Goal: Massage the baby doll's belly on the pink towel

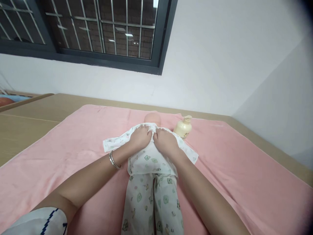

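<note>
A doll lies on its back on a pink cloth [97, 130], its smooth bare head [153, 118] at the far end. It wears a white printed shirt [153, 161], sleeves spread to both sides, and matching trousers [139, 199]. My left hand [141, 137] is closed on the left side of the shirt front, just below the collar. Opposite it, a narrow gap away, my right hand [166, 141] is closed on the right side of the shirt front. Fabric and knuckles partly hide the fingertips of both hands.
A pale yellow pump bottle [183, 127] leans on the cloth beside the right sleeve. The cloth covers a wooden surface [66, 104] against a white wall. Above is a dark-framed window [102, 60] with metal bars; colored items show at the far left edge.
</note>
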`<state>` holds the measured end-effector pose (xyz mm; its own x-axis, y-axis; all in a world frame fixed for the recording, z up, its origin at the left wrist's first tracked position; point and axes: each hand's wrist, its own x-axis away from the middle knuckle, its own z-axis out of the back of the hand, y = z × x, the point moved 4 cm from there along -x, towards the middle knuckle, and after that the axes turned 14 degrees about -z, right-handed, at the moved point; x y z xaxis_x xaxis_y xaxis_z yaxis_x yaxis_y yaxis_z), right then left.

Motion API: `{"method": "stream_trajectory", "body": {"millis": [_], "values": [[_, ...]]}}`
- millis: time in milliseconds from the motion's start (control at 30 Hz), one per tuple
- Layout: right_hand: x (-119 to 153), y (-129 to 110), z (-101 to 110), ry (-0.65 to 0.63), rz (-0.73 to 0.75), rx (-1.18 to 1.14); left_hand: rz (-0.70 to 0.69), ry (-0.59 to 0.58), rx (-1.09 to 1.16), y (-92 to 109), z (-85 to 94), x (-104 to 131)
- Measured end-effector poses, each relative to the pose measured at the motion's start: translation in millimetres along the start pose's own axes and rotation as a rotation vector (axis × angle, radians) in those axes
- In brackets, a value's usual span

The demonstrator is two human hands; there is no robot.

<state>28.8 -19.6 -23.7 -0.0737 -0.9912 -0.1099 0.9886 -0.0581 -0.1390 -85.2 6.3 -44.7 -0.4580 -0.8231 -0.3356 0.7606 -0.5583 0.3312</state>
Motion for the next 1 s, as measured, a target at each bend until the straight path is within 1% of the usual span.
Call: {"method": "stream_trajectory", "body": {"millis": [67,133,267,400,533,667,867,1000], "values": [[7,-6,3,-0.01,-0.004,0.044,-0.015,0.034,-0.029,-5,-6.6,-3],[8,-7,5,-0.014,-0.007,0.056,-0.009,0.067,-0.053,-7,-13.0,-4],[-5,7,0,-0.032,-0.034,-0.04,0.004,0.098,-0.039,-8,-19.9,-2],[-17,16,-7,0.009,-0.031,-0.074,0.005,0.101,-0.043,-8,-20.3,-2],[-17,13,-10,0.048,0.012,-0.07,0.008,0.11,-0.04,-9,-20.1,-1],[-17,13,-12,0.035,0.008,-0.099,0.007,0.12,-0.038,-8,-20.2,-1],[-20,13,-15,0.024,0.053,-0.144,0.005,0.139,-0.042,-9,-19.4,-1],[-25,20,-20,-0.018,0.066,-0.18,0.016,0.138,-0.112,-1,-19.5,7]]}}
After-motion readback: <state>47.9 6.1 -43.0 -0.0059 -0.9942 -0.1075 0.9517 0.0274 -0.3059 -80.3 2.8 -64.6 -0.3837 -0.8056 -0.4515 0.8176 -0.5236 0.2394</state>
